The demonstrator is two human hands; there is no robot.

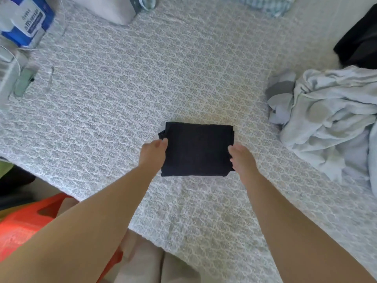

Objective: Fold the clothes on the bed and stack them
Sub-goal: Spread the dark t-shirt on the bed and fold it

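The left hand (154,152) and right hand (240,158) each pinch a side edge of the folded dark garment (196,149), which lies flat on the bed (122,94) at centre frame. Its slightly longer axis runs left-right. Lifted unevenly, the layers could slip apart. A crumpled pale pile (330,119) waits at right.

You had open bedspread (142,88) ahead and left; the crumpled pale laundry (330,121) blocked your right side.
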